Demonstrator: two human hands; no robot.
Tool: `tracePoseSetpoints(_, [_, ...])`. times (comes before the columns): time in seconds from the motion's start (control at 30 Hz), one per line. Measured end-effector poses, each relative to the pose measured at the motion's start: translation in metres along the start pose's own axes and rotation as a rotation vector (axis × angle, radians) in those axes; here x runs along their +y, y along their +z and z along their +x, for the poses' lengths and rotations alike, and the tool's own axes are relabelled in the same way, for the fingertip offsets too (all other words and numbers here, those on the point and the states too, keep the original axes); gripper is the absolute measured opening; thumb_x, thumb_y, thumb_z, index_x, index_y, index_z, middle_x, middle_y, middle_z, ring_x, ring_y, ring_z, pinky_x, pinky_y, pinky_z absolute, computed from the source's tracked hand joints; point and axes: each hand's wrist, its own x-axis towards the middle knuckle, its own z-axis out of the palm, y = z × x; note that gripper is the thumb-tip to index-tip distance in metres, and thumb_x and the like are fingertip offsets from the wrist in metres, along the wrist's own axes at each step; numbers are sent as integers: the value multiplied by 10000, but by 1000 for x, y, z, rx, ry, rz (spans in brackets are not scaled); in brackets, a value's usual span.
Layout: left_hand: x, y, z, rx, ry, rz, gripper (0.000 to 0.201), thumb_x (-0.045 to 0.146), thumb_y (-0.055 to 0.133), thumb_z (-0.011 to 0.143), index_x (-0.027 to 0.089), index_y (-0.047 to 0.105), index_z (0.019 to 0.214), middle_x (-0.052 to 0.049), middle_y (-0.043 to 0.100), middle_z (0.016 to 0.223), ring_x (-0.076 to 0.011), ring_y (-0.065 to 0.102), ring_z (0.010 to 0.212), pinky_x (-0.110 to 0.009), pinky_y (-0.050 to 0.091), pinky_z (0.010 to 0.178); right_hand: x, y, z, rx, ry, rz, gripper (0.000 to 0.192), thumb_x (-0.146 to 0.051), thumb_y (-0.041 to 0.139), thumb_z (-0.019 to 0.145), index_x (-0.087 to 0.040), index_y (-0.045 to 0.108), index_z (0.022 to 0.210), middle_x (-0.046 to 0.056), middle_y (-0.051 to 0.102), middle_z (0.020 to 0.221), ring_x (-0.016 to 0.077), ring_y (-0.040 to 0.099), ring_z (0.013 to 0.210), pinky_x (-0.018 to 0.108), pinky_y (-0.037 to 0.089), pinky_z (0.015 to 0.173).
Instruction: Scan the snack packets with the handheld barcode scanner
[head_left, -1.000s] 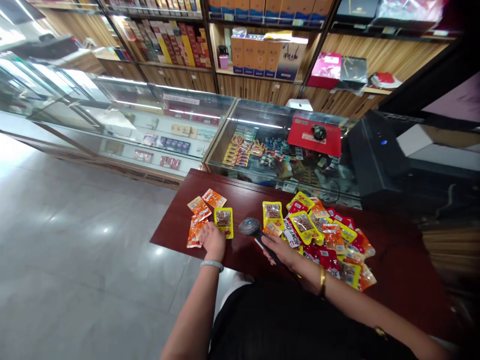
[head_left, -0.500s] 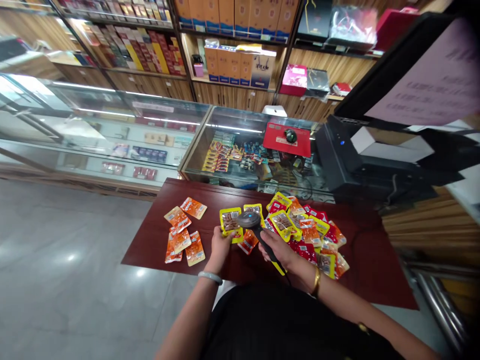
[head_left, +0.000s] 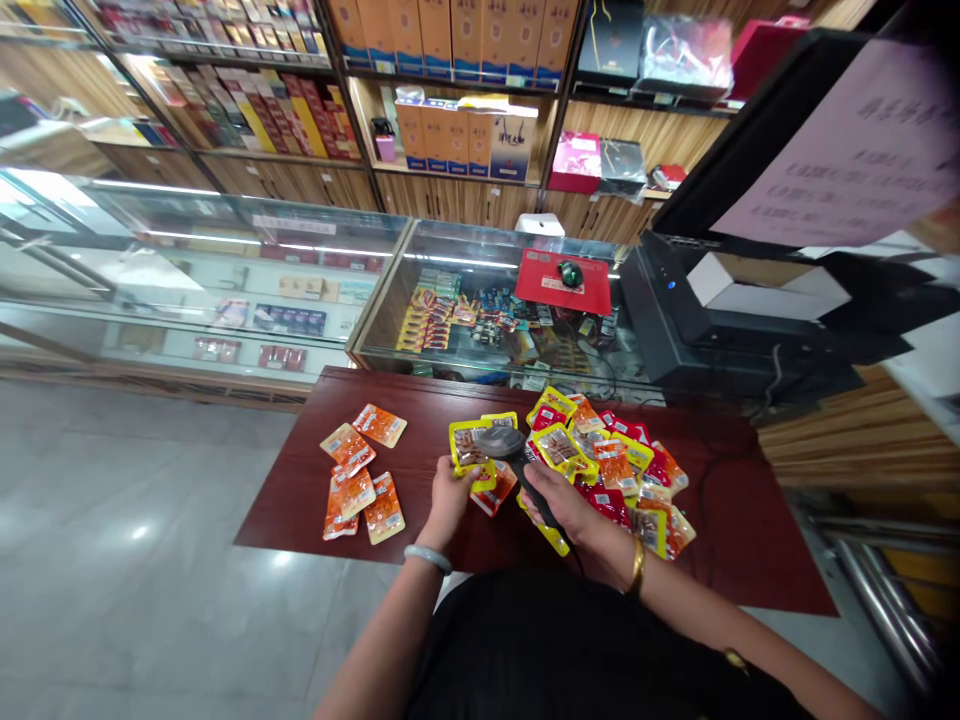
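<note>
While held over the dark red table point(head_left: 300, 500), items as follows.

Left hand point(head_left: 448, 492): closed on the lower edge of a yellow-bordered snack packet point(head_left: 471, 452), lifted off the tabletop and tilted up; pale bangle point(head_left: 427, 556) on the wrist.

Right hand point(head_left: 564, 503): wrapped around the handle of a black barcode scanner point(head_left: 504, 443); grey scanner head just beside the held packet, at its right edge and partly overlapping it; gold bracelet point(head_left: 637, 566) on the wrist.

Pile of snack packets point(head_left: 622, 470): yellow, red and orange, heaped and overlapping on the table right of the scanner, reaching under the right hand and forearm. One orange packet point(head_left: 495, 492) lying between the two hands, below the held packet.

Set of orange packets point(head_left: 361, 480): five or so, flat on the table's left part, well apart from the pile, some touching one another.

Behind the table: glass display counter point(head_left: 225, 290) with small boxed goods inside; red mat point(head_left: 564, 282) on the glass with a dark mouse point(head_left: 570, 272) on it; black monitor point(head_left: 660, 310) at right, seen from behind; wooden shelves point(head_left: 450, 190) with orange cartons and stacked boxes along the wall.

Left of the table: grey tiled floor point(head_left: 112, 560).
</note>
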Motion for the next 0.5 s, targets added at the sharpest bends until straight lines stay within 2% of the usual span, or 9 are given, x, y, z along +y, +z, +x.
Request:
tracePoseSetpoints(0.1, [4, 7, -1, -6, -4, 71, 341, 291, 755, 734, 207, 513, 960, -69, 722, 929, -211, 707, 845, -337, 563, 772, -2, 6, 7, -20, 17, -21, 630, -803, 688, 717, -239, 507, 934, -107, 505, 496, 78, 368, 358, 226, 289, 404])
tracePoseSetpoints(0.17, [9, 19, -2, -37, -13, 135, 347, 245, 768, 722, 205, 531, 971, -72, 728, 931, -212, 706, 859, -333, 558, 789, -5, 10, 12, -40, 13, -47, 618, -783, 704, 721, -238, 521, 949, -100, 514, 510, 82, 382, 369, 234, 301, 411])
tracePoseSetpoints(0.27, [18, 40, -2, -196, 0, 182, 419, 147, 782, 679, 212, 565, 1031, -49, 749, 937, -194, 710, 854, -299, 548, 793, -12, 15, 21, -67, -22, -71, 588, -750, 721, 734, -238, 548, 966, -84, 531, 537, 90, 405, 388, 246, 310, 422])
tracePoseSetpoints(0.33, [22, 46, 2, -274, 20, 216, 430, 121, 795, 653, 219, 587, 1016, -38, 754, 924, -189, 707, 835, -287, 538, 787, -16, 19, 28, -73, -39, -70, 573, -746, 713, 747, -238, 556, 961, -78, 532, 541, 92, 406, 393, 248, 306, 421])
tracePoseSetpoints(0.4, [24, 40, 11, -250, 22, 252, 370, 141, 795, 671, 215, 598, 975, -49, 750, 916, -196, 703, 841, -298, 529, 801, -19, 25, 37, -83, -38, -71, 566, -748, 705, 755, -235, 558, 942, -77, 529, 538, 90, 405, 392, 246, 307, 418])
tracePoseSetpoints(0.5, [21, 7, 29, -85, -27, 208, 250, 210, 752, 765, 206, 593, 958, -63, 737, 912, -192, 701, 850, -307, 526, 813, -19, 41, 55, -126, -2, -97, 584, -757, 702, 748, -231, 567, 962, -82, 531, 530, 86, 406, 381, 234, 302, 403])
